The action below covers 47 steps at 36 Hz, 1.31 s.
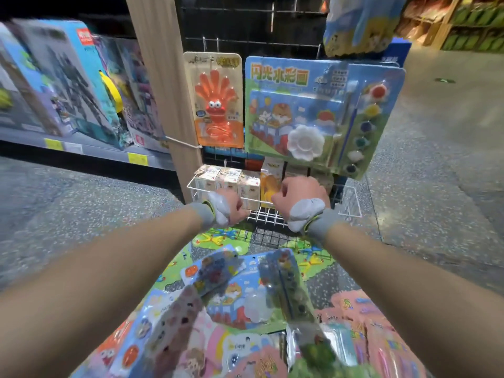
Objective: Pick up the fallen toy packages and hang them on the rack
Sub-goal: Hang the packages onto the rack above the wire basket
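Plainly, both of your hands were up at the rack while the work lay below them. Your left hand (231,210) and right hand (298,195) were folded into loose fists, backs toward you, just at the front rim of the white wire basket (351,200). No package showed in either. Whether a finger had hooked the basket wire, I could not tell.

The fallen blue blister-card watercolour set (245,293) lay flat on the floor, under and between your forearms, nearer to you than either hand. Its long axis ran roughly from you toward the black wire grid rack (245,25), and its strip of paint pots lay on the right-hand side. A green card of slingshot toys (215,238) lay beyond it at the rack's foot, and a pink card package (362,317) lay beside it under your right forearm.

So the reach was down and back toward you. Your right hand looked slightly nearer the blue card's top edge.
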Motion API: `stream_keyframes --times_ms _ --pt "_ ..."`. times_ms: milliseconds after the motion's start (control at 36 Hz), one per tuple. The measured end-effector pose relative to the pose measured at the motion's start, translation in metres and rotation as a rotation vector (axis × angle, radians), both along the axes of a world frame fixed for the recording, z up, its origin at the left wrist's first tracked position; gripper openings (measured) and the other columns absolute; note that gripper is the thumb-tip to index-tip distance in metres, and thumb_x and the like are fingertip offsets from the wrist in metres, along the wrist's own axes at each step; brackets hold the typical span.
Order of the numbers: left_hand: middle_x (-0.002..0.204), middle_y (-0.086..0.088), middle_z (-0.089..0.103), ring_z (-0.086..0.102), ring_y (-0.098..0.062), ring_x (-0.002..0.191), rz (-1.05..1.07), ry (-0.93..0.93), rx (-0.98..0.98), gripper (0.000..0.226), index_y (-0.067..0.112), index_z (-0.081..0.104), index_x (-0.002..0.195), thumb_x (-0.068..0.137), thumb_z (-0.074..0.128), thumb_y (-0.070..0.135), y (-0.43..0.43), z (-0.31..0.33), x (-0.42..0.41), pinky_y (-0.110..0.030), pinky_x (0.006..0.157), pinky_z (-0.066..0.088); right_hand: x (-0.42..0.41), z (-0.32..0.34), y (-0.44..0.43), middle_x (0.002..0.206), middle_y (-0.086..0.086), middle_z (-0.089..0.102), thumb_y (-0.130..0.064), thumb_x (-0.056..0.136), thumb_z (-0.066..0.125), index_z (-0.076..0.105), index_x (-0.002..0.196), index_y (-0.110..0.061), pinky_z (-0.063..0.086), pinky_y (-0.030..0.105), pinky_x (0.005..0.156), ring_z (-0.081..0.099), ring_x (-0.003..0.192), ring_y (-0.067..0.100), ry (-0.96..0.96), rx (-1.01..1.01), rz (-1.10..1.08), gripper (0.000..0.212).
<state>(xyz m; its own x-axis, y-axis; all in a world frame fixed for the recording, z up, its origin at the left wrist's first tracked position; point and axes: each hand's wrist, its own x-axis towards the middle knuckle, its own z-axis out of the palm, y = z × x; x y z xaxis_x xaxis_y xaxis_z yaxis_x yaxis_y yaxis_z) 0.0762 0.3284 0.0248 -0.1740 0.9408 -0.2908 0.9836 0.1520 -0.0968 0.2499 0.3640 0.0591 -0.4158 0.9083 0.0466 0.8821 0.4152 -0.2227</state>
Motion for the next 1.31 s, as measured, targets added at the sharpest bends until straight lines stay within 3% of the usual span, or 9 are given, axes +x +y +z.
stream_keyframes --times_ms 417,528,639,722,806,944,1083,1250,1306 --pt "0.051 0.005 0.048 0.042 -0.017 0.051 0.033 -0.198 -0.367 0.047 0.018 0.044 0.048 0.094 0.049 0.02 -0.042 -0.127 -0.034 -0.024 0.05 0.034 0.007 -0.116 -0.012 0.096 0.009 0.067 -0.028 0.081 0.056 0.057 0.092 -0.012 0.047 0.03 0.064 0.054 0.073 0.022 -0.271 -0.481 0.087 0.019" --pt "0.092 -0.004 0.062 0.054 -0.023 0.076 0.092 -0.234 -0.284 0.017 0.02 0.055 0.084 0.093 0.06 0.033 -0.043 -0.144 -0.038 -0.031 0.065 0.04 0.016 -0.139 -0.003 0.092 0.006 0.063 -0.03 0.084 0.056 0.054 0.11 -0.01 0.044 0.029 0.061 0.055 0.072 0.022 -0.252 -0.53 0.023 0.033" --pt "0.133 -0.012 0.052 0.056 -0.028 0.112 0.186 -0.286 -0.195 0.068 0.015 0.04 0.141 0.085 0.072 0.039 -0.043 -0.165 -0.04 -0.034 0.086 0.044 0.021 -0.157 0.006 0.128 0.014 0.056 -0.026 0.086 0.06 0.05 0.128 -0.008 0.042 0.031 0.065 0.06 0.104 0.031 -0.292 -0.593 -0.028 0.047" --pt "0.143 -0.013 0.045 0.05 -0.033 0.124 0.274 -0.332 -0.181 0.09 0.025 0.031 0.15 0.076 0.081 0.038 -0.043 -0.175 -0.04 -0.04 0.098 0.043 0.023 -0.169 0.008 0.136 0.011 0.043 -0.032 0.086 0.061 0.039 0.134 -0.014 0.042 0.034 0.076 0.051 0.117 0.03 -0.34 -0.556 -0.111 0.056" --pt "0.148 -0.017 0.035 0.045 -0.039 0.128 0.275 -0.284 -0.212 0.109 0.034 0.016 0.154 0.069 0.084 0.041 -0.044 -0.18 -0.042 -0.045 0.102 0.042 0.024 -0.183 0.008 0.133 0.011 0.041 -0.032 0.082 0.064 0.036 0.129 -0.017 0.043 0.036 0.069 0.054 0.105 0.029 -0.314 -0.563 -0.174 0.056" --pt "0.148 -0.019 0.036 0.046 -0.039 0.129 0.294 -0.263 -0.243 0.101 0.025 0.018 0.154 0.076 0.081 0.034 -0.047 -0.193 -0.049 -0.045 0.102 0.041 0.024 -0.199 0.012 0.144 0.015 0.032 -0.037 0.079 0.073 0.02 0.143 -0.014 0.045 0.035 0.071 0.052 0.121 0.033 -0.311 -0.636 -0.18 0.087" --pt "0.143 -0.018 0.041 0.052 -0.034 0.122 0.29 -0.233 -0.235 0.079 0.012 0.026 0.149 0.087 0.072 0.025 -0.05 -0.199 -0.051 -0.039 0.094 0.045 0.028 -0.211 0.014 0.148 0.016 0.03 -0.04 0.084 0.069 0.016 0.147 -0.009 0.043 0.038 0.084 0.039 0.134 0.032 -0.276 -0.66 -0.196 0.088" --pt "0.154 -0.02 0.02 0.04 -0.035 0.134 0.236 -0.181 -0.36 0.098 0.012 0.009 0.152 0.076 0.07 0.016 -0.047 -0.196 -0.05 -0.036 0.098 0.045 0.035 -0.217 0.008 0.137 0.022 0.042 -0.039 0.077 0.079 0.038 0.138 -0.007 0.041 0.043 0.099 0.046 0.125 0.037 -0.096 -0.636 -0.225 0.081" --pt "0.147 -0.017 0.033 0.048 -0.036 0.126 0.221 -0.179 -0.315 0.088 0.014 0.02 0.15 0.08 0.073 0.021 -0.047 -0.195 -0.051 -0.037 0.093 0.047 0.034 -0.217 0.008 0.136 0.021 0.043 -0.039 0.076 0.08 0.038 0.138 -0.007 0.041 0.042 0.098 0.047 0.123 0.037 -0.1 -0.645 -0.225 0.081"
